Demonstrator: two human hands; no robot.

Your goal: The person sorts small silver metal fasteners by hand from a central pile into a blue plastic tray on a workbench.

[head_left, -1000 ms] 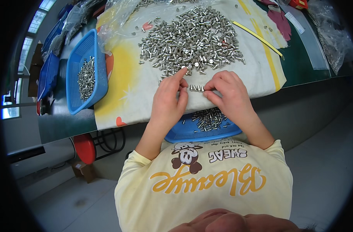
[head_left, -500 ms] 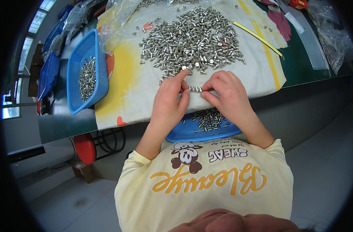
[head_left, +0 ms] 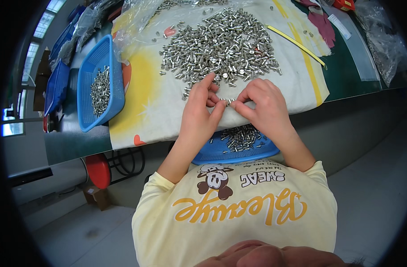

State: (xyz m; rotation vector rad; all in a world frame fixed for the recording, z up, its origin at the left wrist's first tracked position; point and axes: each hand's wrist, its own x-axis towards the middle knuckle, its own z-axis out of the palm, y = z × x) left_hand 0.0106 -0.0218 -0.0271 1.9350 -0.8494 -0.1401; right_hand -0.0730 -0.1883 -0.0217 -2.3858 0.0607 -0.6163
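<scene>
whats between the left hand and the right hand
In the head view, a short row of small silver metal pieces lies between the left hand and the right hand.

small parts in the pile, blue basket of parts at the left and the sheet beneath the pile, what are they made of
Small parts: likely metal, bright and silvery, judging by the sharp glints. Blue basket: probably plastic, smooth with a slight sheen, one even colour and perforated walls. Sheet: seemingly cloth, matte, draping softly; fibre unclear.
</scene>
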